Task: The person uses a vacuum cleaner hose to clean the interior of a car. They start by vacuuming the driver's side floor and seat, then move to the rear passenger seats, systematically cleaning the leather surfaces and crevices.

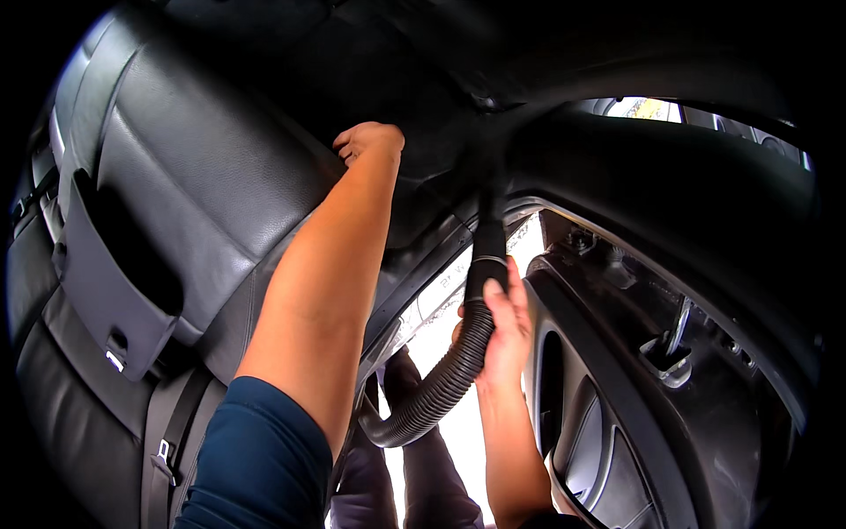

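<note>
My right hand (505, 324) grips a black vacuum hose (456, 377) at the smooth cuff (488, 274), where the corrugated part begins. The hose's dark nozzle end (490, 198) points away into the shaded footwell, and its tip is lost in the dark. From there the hose bends down and left past the door opening. My left arm, in a short blue sleeve, reaches forward across the car's interior. At its end my left hand (369, 140) has curled fingers beside a black leather seat (205, 145); shadow hides what it may touch or hold.
An open car door (595, 370) stands to the right, its latch side facing me. A door sill (423, 278) crosses the middle. Legs in dark trousers (429, 483) show below. At left are a grey panel (109, 284) jutting from the leather and a seat belt with a metal tongue (164, 456).
</note>
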`<state>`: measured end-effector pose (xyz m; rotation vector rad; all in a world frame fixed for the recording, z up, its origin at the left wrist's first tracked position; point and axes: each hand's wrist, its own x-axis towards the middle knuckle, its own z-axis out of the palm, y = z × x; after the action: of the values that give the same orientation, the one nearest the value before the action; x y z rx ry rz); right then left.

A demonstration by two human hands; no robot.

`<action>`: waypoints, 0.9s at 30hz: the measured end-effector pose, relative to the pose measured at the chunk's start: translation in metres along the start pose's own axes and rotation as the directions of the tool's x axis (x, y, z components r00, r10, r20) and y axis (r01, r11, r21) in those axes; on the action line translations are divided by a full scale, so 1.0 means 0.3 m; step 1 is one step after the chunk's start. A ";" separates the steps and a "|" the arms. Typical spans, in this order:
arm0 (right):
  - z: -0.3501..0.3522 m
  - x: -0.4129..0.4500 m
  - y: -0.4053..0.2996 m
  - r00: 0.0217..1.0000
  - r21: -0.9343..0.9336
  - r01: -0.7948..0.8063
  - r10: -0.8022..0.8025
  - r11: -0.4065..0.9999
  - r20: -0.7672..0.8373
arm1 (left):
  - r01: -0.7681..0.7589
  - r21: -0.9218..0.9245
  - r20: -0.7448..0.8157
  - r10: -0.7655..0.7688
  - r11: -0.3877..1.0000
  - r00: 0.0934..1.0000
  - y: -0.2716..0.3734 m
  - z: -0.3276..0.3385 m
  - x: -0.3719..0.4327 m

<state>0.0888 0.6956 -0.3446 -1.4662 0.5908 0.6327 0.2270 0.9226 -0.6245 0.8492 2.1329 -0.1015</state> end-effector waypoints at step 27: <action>0.046 -0.130 0.095 0.754 -0.313 0.348 -0.065 0.884 0.654 | -0.557 -0.274 0.738 0.543 0.784 0.401 -0.386 -0.996 -0.477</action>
<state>0.0408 0.7083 -0.3370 -1.5594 -0.2652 1.0531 0.0205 0.8593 -0.3478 1.2058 0.9236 -0.1185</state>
